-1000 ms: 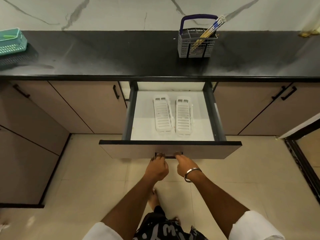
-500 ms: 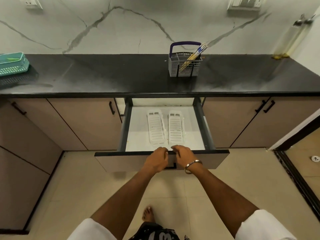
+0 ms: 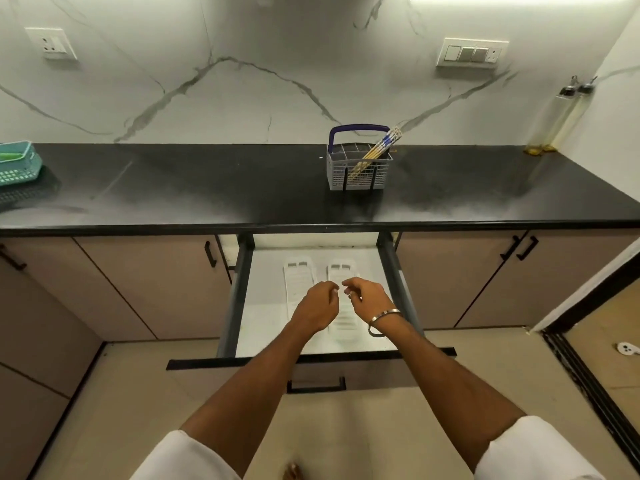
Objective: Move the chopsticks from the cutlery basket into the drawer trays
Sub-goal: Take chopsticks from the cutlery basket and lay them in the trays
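Note:
A grey cutlery basket (image 3: 337, 174) with a blue handle stands on the black counter, and several chopsticks (image 3: 375, 152) lean out of its right side. Below it the drawer (image 3: 242, 292) is pulled out. Two white slotted trays lie side by side inside, the left tray (image 3: 298, 271) and the right tray (image 3: 341, 270), both partly hidden by my hands. My left hand (image 3: 317, 306) and my right hand (image 3: 367, 294) hover above the trays, fingers loosely curled and apart, holding nothing.
The black counter (image 3: 207, 188) runs the whole width. A teal basket (image 3: 17, 164) sits at its far left, two glass bottles (image 3: 561, 116) at the far right. The drawer front (image 3: 381, 358) with its black handle juts toward me. Closed cabinet doors flank the drawer.
Both hands have let go of the drawer front and risen above the trays. The view has tilted up and back, showing more wall.

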